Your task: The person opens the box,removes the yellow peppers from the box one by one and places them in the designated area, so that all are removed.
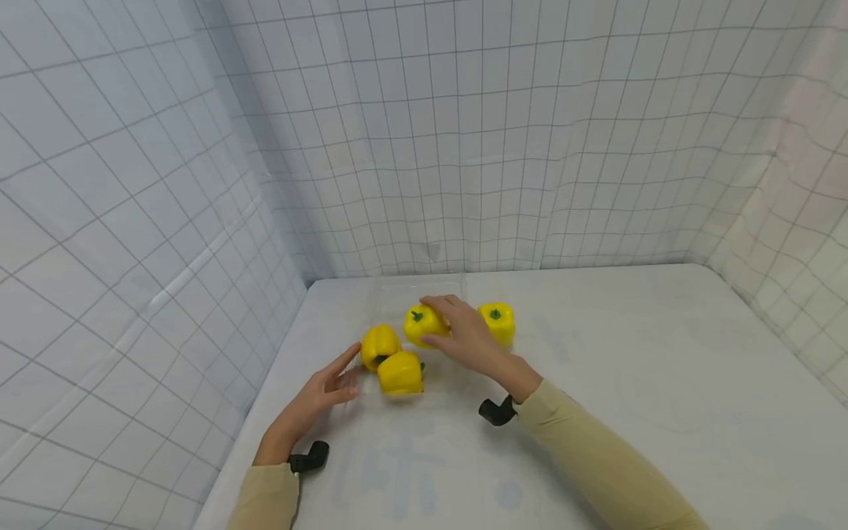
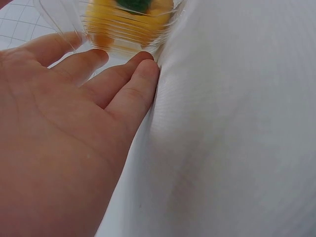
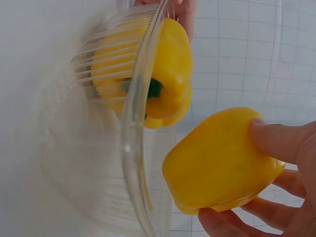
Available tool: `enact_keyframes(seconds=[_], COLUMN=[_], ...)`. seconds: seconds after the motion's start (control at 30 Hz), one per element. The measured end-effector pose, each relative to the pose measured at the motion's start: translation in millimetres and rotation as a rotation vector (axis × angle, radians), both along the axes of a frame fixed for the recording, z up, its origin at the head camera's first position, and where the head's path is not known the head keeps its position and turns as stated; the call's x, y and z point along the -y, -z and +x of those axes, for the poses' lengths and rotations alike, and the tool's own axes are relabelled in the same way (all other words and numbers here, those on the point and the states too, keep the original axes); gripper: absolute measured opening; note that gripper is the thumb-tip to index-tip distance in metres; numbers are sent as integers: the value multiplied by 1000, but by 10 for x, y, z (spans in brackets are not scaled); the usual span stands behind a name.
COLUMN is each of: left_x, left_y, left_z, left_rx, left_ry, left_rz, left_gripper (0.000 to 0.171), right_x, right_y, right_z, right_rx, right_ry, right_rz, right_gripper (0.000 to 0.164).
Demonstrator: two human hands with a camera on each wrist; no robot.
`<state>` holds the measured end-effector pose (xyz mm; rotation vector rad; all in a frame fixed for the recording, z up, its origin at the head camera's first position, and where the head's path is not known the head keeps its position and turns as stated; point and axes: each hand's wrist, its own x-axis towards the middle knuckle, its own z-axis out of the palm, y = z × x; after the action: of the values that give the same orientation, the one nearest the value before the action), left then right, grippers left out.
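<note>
- Glossy yellow bell pepper (image 1: 419,329): at the right hand's (image 1: 467,337) 9 o'clock, pinched between thumb and fingers, over a clear ribbed plastic container (image 3: 131,138).
- Left hand (image 1: 321,391): fingers loosely extended at the container's 8 o'clock wall.
- White table (image 1: 629,368): stretches toward 3 o'clock.
- Four peppers: one held, two inside (image 1: 400,374), one at 3 o'clock (image 1: 500,321).

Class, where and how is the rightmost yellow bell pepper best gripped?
Likely grip that yellow bell pepper round its sides, from above and the right: its stem faces up, its right side is unobstructed, and the right hand crowds its left.
</note>
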<state>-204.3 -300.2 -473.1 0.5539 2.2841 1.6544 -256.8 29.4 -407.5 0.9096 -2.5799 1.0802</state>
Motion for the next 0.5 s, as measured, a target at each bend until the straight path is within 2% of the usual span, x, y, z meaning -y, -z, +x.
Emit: enact_keyframes(seconds=[0.23, 0.5], left_x=[-2, -4], left_y=[-10, -21], left_z=[1, 9], left_rx=[1, -5], left_ry=[0, 2], left_rz=[5, -8], left_gripper=[72, 73], right_x=[-68, -168], right_y=[-69, -105], right_z=[68, 145], right_rx=[-3, 43], right_ry=[5, 8], right_rz=[-12, -83], right_gripper=[64, 65])
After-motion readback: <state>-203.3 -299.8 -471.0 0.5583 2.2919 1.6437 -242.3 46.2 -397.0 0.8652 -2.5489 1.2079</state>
